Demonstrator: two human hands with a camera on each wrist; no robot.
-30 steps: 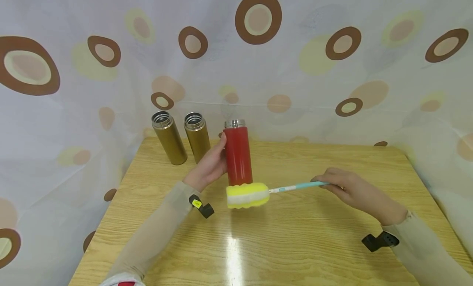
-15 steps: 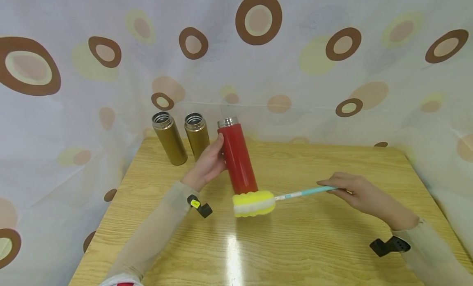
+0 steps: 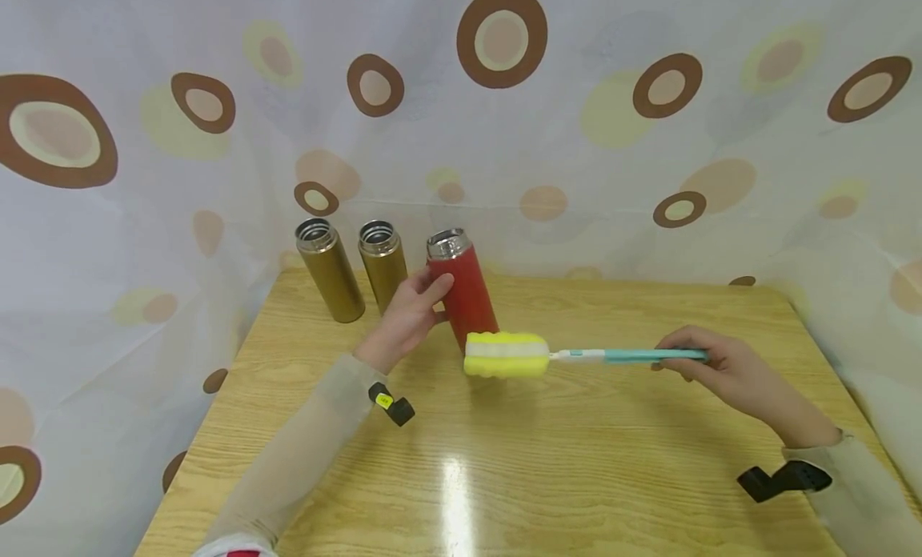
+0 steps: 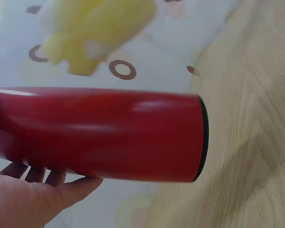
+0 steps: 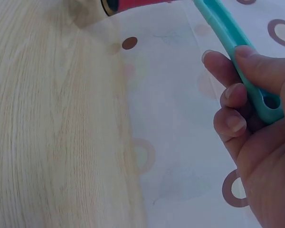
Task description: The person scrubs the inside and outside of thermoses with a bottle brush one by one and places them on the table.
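Observation:
My left hand (image 3: 412, 315) grips a red thermos bottle (image 3: 470, 294) around its upper body. The bottle leans with its lidless steel mouth to the left, and its dark base (image 4: 203, 137) shows above the table in the left wrist view. A bottle brush (image 3: 507, 354) with a yellow and white sponge head overlaps the bottle's lower end in the head view. My right hand (image 3: 720, 369) pinches the teal handle (image 5: 240, 57) of that brush between thumb and fingers, near its looped end.
Two gold thermos bottles, a left one (image 3: 330, 270) and a right one (image 3: 384, 267), stand uncapped at the back left of the wooden table (image 3: 612, 477). Behind the table hangs a patterned white curtain (image 3: 576, 181).
The red bottle has tilted, its mouth turning toward the head camera, and its base has risen. The brush has shifted right with my right hand and is now level.

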